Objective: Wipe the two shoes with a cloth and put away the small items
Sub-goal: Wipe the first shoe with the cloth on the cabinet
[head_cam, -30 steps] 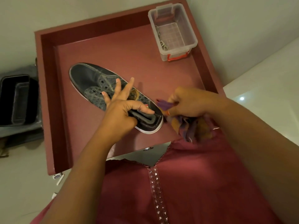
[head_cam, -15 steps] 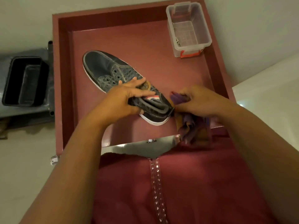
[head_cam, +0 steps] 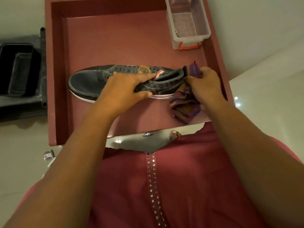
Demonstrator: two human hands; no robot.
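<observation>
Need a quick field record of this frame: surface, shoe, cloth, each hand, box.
surface: red tray-like tabletop with raised rim
shoe: dark sneaker, lying across the tabletop, toe to image left, heel to image right
cloth: purple and orange cloth, bunched at the shoe's heel
left hand: left hand grips the shoe's collar, thumb on the near side
right hand: right hand holds the cloth against the heel
box: clear plastic box, open, far right corner, contents unclear
second shoe: not in view

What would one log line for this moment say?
left hand: grips dark grey sneaker on maroon tray | right hand: presses purple-orange cloth to heel | stage: wiping
</observation>
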